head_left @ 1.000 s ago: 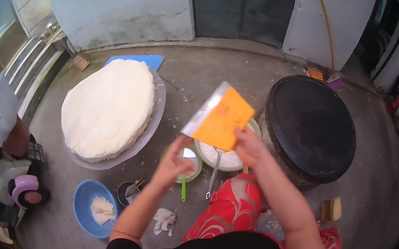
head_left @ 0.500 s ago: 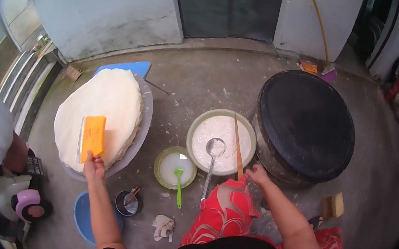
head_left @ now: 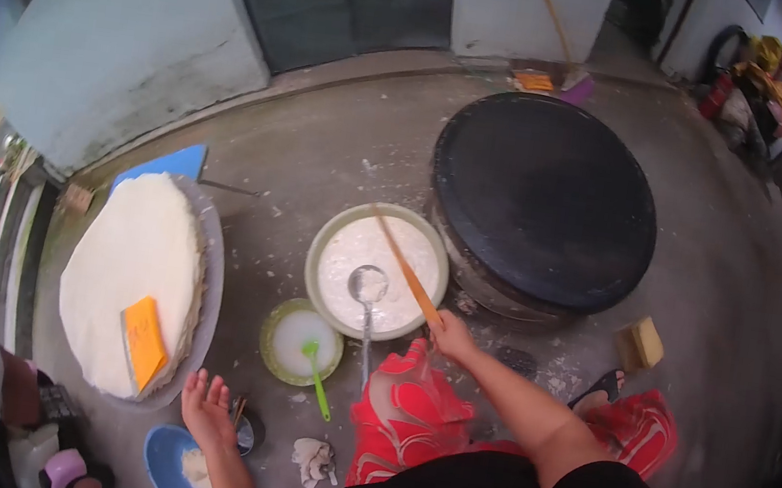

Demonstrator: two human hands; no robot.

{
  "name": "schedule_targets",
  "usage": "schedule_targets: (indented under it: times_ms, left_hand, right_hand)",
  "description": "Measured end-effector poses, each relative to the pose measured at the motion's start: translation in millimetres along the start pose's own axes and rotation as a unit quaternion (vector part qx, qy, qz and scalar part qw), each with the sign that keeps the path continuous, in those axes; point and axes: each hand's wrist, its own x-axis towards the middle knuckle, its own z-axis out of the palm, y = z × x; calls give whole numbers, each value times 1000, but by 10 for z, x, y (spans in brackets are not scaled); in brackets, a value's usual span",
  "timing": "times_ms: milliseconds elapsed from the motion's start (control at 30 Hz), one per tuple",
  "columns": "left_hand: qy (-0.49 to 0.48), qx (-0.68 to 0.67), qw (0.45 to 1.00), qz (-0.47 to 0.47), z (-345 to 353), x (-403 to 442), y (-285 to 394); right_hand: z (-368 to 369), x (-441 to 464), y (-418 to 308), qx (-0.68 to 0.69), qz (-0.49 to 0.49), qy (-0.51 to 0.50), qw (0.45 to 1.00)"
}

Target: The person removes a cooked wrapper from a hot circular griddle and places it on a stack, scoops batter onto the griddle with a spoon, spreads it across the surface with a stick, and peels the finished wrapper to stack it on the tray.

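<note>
My right hand [head_left: 453,338] grips the lower end of a long flat wooden spatula [head_left: 414,279], whose far end reaches over a bowl of pale batter [head_left: 344,243]. A metal ladle [head_left: 369,292] rests in the same batter. My left hand [head_left: 209,410] is empty, fingers apart, above a blue basin [head_left: 166,476] and beside a small dark pot [head_left: 249,435]. Left of it, an orange scraper [head_left: 144,342] lies on a tall stack of thin white sheets [head_left: 129,249]. A smaller bowl of cloudy liquid [head_left: 284,327] holds a green brush or spatula [head_left: 318,383].
A large round black griddle [head_left: 546,195] stands to the right of the batter bowl. A crumpled cloth [head_left: 313,463] and a yellowish block [head_left: 641,344] lie on the floor. At the left are a pink-and-black object [head_left: 69,476] and a blue board [head_left: 164,165].
My left hand has let go of the orange scraper, leaving it on the stack, and drawn back toward me. My right hand has taken hold of the wooden spatula. The view has turned right.
</note>
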Motion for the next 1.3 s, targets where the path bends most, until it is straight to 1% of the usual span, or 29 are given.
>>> schedule_targets:
  times_ms: [67,100,133,200,233,267,333,400,433,500,533,600,633,667,733,767,800,867,900,933,1000,1033,1067,1100,1133,1167,1200,1267,1300]
  left_hand:
    - [-18,24,999,-20,13,-97,-175]
    - [-27,46,998,-31,5,-133,-251]
    - [-35,44,998,-36,-8,-160,-322]
    - [-31,77,994,-65,-47,-205,-435]
    - [-29,72,994,-75,-63,-233,-489]
    - [-35,71,994,-76,-89,-259,-539]
    - [-38,94,990,-94,-143,-301,-644]
    - [-43,87,990,-99,-165,-350,-737]
    - [-50,88,988,-118,-168,-373,-763]
    - [-52,83,985,-142,-97,-441,-780]
    - [-52,82,985,-144,-98,-460,-820]
    - [-58,84,980,-173,-109,-437,-853]
    - [-58,84,980,-171,-100,-417,-847]
    - [-67,85,980,-167,-87,-413,-871]
    - [-72,85,980,-167,-68,-468,-915]
    - [-75,89,978,-174,-47,-480,-911]
    - [-81,93,976,-180,-20,-460,-905]
    - [-93,106,974,-179,-8,-439,-954]
    - [-103,116,972,-179,8,-451,-1006]
    - [-107,117,970,-185,24,-455,-1052]
    - [-110,135,963,-204,35,-443,-1087]
    - [-114,139,962,-207,59,-451,-1079]
    - [-123,132,962,-206,98,-464,-1064]
    - [-131,124,962,-205,103,-478,-1054]
    - [-131,125,961,-209,66,-490,-1082]
    - [-136,122,962,-202,34,-467,-1115]
    - [-142,120,963,-193,14,-444,-1130]
    - [-138,124,962,-203,3,-441,-1144]
    - [-130,126,960,-211,2,-445,-1156]
  right_hand:
    - [-341,-9,-290,-104,-154,46,982]
    - [-546,-30,-465,-195,-192,120,954]
    - [-781,-23,-627,-285,-227,192,911]
    - [-1366,103,-865,-324,-198,236,894]
    - [-1690,229,-900,-311,-165,249,902]
    - [-2012,346,-923,-325,-134,289,890]
    - [-2617,612,-904,-358,29,382,852]
    - [-2851,632,-987,-356,89,433,823]
    - [-2857,603,-1028,-355,87,435,823]
    - [-2857,509,-1110,-490,-7,343,802]
    - [-2924,561,-1067,-492,-7,342,801]
    - [-3012,662,-1026,-407,93,430,801]
    - [-2987,613,-1085,-466,40,361,807]
    - [-2984,629,-1073,-467,36,362,806]
    - [-3026,657,-960,-474,77,413,774]
    - [-3117,728,-844,-409,119,467,775]
    - [-3079,719,-853,-406,120,467,776]
    - [-2907,548,-952,-475,28,323,818]
    - [-2679,315,-1057,-527,-79,261,805]
    - [-2445,87,-1088,-568,-183,194,778]
    - [-2305,-139,-883,-602,-227,58,764]
    - [-2334,-159,-679,-530,-207,130,812]
    - [-2401,-166,-511,-446,-107,257,850]
    - [-2483,-185,-349,-349,-4,376,859]
    - [-2739,11,205,-182,26,480,858]
    - [-2696,-227,122,-134,78,572,806]
    - [-2728,-352,261,-133,72,588,794]
    - [-2494,-687,486,-261,-51,521,811]
    - [-2387,-880,533,-263,-47,524,809]
